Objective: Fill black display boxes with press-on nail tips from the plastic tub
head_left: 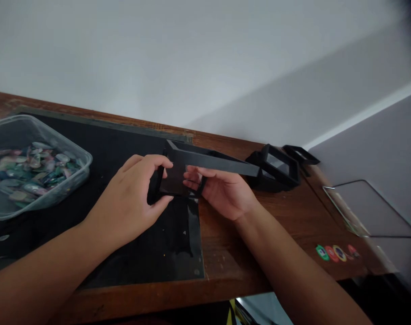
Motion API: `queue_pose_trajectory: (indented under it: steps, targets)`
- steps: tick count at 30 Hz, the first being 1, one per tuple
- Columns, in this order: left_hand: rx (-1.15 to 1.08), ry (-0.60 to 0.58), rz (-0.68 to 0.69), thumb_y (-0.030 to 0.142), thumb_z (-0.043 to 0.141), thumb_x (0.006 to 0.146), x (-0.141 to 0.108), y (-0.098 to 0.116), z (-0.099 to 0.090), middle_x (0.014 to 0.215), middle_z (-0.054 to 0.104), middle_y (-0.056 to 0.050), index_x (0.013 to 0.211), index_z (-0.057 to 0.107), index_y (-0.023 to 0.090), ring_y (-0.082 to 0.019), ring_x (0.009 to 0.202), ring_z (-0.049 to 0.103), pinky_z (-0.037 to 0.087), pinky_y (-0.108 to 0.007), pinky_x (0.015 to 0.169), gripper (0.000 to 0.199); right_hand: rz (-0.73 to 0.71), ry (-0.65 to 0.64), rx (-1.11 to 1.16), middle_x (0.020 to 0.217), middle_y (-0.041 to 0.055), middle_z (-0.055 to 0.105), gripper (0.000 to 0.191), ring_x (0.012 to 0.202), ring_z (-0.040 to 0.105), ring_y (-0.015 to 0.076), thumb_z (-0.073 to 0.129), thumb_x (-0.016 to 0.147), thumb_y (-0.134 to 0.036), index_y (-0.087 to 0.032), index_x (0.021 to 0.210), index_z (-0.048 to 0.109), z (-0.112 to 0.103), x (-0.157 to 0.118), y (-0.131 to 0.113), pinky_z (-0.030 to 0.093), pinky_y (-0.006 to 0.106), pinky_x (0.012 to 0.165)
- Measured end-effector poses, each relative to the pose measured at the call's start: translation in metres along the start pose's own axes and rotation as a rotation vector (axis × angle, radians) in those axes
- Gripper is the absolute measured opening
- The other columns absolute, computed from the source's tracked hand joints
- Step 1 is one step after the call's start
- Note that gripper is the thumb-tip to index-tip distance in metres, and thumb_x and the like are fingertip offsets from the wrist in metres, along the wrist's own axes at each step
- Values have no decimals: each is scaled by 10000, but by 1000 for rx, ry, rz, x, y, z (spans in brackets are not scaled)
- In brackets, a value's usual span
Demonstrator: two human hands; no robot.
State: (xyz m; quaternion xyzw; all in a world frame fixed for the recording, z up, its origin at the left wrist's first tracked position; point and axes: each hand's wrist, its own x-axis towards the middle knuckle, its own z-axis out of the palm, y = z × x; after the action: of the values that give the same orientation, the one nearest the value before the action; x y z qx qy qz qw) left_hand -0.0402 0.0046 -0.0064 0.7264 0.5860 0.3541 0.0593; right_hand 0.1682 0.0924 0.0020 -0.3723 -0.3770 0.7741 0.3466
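Note:
My left hand [132, 198] and my right hand [222, 189] both grip a small black square frame box [173, 180] held just above the black mat [140, 253]. The left thumb and fingers pinch its left side; the right fingers hold its right edge from below. A long black tray-like piece [212, 161] stands right behind the hands. A clear plastic tub [73, 174] at the left holds several coloured polished stones [29, 171].
Two more black frame boxes [276, 168] [302, 155] sit at the back right of the wooden table [286, 216]. A clear flat lid [371, 210] lies at the right edge, with round stickers [335, 253] near it. A white wall rises behind.

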Motion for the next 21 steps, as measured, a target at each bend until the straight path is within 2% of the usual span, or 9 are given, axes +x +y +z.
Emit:
queue_pose_trajectory:
  steps: [6,15,21]
  targets:
    - [6,26,43,160,775,845,-1,0,1,1077,690,-16,1259,561,266,-244,1053,668,584,-371,958,478,-12,5,21,866,-31,796,252,908,713,159,938,562,-249,-227,753,776,4,-1,0,569,350,971]
    - [11,38,25,170,799,831,0,-4,0,1074,681,-10,1255,546,276,-232,1010,664,583,-355,882,505,-20,-22,22,907,2,804,231,937,708,167,966,626,-299,-214,767,803,3,-1,-1,565,364,981]
    - [11,29,37,169,799,826,-1,-5,2,1063,673,-14,1265,553,274,-239,1022,659,585,-375,925,514,-9,-33,31,878,-9,781,260,930,715,176,960,608,-256,-208,812,805,-1,-1,0,560,384,1000]
